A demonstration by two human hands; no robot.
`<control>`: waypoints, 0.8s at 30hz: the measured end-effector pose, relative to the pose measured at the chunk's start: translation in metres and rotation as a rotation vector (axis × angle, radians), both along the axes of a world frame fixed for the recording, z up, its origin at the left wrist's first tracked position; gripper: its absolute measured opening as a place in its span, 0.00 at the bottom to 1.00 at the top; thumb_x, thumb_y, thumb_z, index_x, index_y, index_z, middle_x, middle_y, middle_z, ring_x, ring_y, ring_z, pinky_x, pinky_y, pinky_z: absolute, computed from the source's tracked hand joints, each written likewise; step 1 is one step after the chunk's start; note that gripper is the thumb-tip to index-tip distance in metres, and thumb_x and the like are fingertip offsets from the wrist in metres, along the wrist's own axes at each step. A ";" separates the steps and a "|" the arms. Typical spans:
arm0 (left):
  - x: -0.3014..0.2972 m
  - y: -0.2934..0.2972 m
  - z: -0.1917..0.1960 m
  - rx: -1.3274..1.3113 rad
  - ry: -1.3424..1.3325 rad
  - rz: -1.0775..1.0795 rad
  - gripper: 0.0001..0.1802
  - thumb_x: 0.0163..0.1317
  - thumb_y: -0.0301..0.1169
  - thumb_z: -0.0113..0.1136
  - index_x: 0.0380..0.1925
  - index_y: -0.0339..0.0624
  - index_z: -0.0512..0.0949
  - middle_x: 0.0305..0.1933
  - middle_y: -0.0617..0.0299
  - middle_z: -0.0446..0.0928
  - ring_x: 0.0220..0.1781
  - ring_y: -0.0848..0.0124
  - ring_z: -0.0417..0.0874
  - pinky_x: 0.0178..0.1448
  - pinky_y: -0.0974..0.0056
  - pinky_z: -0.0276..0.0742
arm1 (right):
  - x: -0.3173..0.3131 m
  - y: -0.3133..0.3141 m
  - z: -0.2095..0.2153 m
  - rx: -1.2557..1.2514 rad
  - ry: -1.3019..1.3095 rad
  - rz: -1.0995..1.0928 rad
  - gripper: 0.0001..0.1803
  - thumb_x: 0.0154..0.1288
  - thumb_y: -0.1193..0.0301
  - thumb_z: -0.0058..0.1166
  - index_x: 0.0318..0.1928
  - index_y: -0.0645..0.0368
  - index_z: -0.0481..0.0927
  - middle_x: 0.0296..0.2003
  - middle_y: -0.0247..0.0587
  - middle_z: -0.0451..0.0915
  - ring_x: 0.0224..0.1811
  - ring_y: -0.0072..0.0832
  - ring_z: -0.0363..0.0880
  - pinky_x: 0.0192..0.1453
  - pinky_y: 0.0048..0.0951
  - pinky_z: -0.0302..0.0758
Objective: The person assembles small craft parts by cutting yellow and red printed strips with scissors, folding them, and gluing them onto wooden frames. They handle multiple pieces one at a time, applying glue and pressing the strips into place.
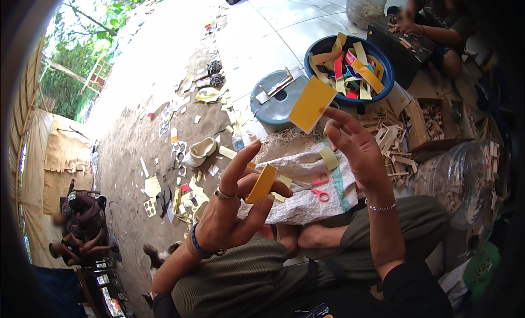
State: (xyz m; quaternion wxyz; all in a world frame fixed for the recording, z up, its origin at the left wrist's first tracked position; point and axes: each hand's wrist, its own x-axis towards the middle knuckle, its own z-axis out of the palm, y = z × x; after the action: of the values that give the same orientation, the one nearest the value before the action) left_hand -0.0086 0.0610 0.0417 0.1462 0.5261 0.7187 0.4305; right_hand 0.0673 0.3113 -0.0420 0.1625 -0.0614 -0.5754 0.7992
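Left hand [232, 214]: partly curled, gripping a small yellow piece [261, 184]. Right hand [358, 151]: half-open, fingertips holding a yellow card [313, 103]. Scissors [311, 187] lie between both.

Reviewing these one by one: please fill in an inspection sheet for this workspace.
Surface: white woven sack, crumpled, on the floor.
Job's things: flat yellow rectangular card; narrower-looking yellow piece; pink-handled scissors on the sack.
Clutter: pale paper scraps and cream clog on brown ground; round blue basin of coloured strips.
Grip: left hand pinches the narrower-looking yellow piece; right hand holds the card near a corner.
Cables: nothing seen.
Surroundings: another person, upper right; seated people, far left; green foliage.
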 end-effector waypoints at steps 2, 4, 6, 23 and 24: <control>0.002 0.002 -0.003 0.009 -0.034 -0.011 0.42 0.69 0.18 0.50 0.78 0.36 0.41 0.40 0.56 0.85 0.49 0.68 0.79 0.60 0.58 0.75 | 0.008 -0.010 0.008 -0.102 0.039 0.089 0.32 0.74 0.66 0.62 0.74 0.57 0.67 0.45 0.30 0.80 0.48 0.13 0.76 0.55 0.20 0.73; 0.003 0.004 -0.004 -0.019 -0.034 -0.042 0.41 0.69 0.17 0.49 0.77 0.37 0.41 0.39 0.57 0.84 0.48 0.67 0.80 0.62 0.56 0.74 | 0.014 -0.024 0.013 -0.310 0.100 0.237 0.45 0.72 0.67 0.65 0.81 0.54 0.52 0.44 0.31 0.80 0.47 0.12 0.74 0.53 0.20 0.73; 0.005 0.007 -0.005 -0.003 -0.012 -0.071 0.40 0.67 0.15 0.49 0.75 0.37 0.43 0.38 0.57 0.84 0.47 0.66 0.81 0.63 0.57 0.74 | 0.014 -0.035 0.014 -0.474 0.071 0.363 0.46 0.72 0.69 0.65 0.81 0.54 0.51 0.45 0.31 0.80 0.45 0.13 0.74 0.52 0.19 0.73; 0.009 0.010 -0.008 0.018 0.094 -0.125 0.39 0.66 0.18 0.61 0.72 0.36 0.51 0.49 0.55 0.82 0.42 0.61 0.88 0.59 0.53 0.74 | 0.015 -0.043 0.010 -0.674 0.005 0.596 0.43 0.75 0.69 0.60 0.81 0.51 0.49 0.47 0.35 0.82 0.45 0.15 0.76 0.46 0.21 0.73; 0.010 0.009 -0.008 0.015 0.101 -0.137 0.39 0.65 0.18 0.61 0.72 0.38 0.52 0.51 0.55 0.82 0.44 0.60 0.88 0.59 0.52 0.74 | 0.015 -0.042 0.011 -0.737 -0.022 0.638 0.43 0.75 0.69 0.60 0.81 0.51 0.49 0.47 0.36 0.81 0.45 0.15 0.76 0.46 0.21 0.73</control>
State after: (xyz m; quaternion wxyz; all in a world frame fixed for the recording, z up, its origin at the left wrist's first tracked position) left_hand 0.0011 0.0704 0.0333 0.1350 0.5961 0.6842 0.3979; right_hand 0.0820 0.2691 -0.0308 -0.1294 0.0562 -0.2458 0.9590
